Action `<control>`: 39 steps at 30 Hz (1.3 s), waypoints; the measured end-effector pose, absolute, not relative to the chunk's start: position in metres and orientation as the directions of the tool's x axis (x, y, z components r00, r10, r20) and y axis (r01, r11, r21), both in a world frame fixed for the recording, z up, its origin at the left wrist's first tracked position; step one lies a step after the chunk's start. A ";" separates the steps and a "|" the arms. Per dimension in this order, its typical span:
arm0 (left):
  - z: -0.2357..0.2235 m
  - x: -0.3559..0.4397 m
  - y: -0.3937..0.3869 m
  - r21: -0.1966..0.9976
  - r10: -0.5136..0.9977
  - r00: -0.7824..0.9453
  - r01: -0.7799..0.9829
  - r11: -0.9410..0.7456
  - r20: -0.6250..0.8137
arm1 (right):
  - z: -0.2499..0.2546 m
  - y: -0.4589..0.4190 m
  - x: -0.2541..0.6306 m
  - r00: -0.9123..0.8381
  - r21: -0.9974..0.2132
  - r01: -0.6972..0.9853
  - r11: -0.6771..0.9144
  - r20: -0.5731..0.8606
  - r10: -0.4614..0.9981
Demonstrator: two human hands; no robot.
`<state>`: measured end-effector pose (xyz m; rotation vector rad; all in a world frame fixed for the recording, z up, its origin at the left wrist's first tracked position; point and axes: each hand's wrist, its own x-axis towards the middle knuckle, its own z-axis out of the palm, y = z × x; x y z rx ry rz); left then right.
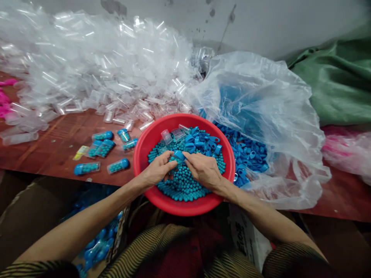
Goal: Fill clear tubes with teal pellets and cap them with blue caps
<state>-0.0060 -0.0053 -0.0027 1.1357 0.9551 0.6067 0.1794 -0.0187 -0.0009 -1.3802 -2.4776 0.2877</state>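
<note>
Both hands meet over a red basin [185,209] filled with small blue beads [185,189]. My left hand [159,168] is closed, its thumb and fingers pinching a clear tube that is mostly hidden. A blue cap [179,155] sits at the end of that tube, between the two hands. My right hand [204,170] is closed too, with its fingertips on the blue cap. Behind the hands, loose blue caps [203,141] and a few empty clear tubes [166,136] lie on the beads.
A large heap of clear tubes [95,65] covers the table's back left. Capped tubes with beads [118,165] lie left of the basin. To the right, a plastic bag [272,88] spills blue caps [251,152]. Below the table edge, a carton holds blue pieces [100,245].
</note>
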 end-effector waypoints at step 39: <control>0.004 -0.009 -0.008 0.938 0.776 0.553 0.029 0.346 -0.304 | -0.002 -0.016 0.187 -0.321 -0.848 0.456 0.269 0.125 0.939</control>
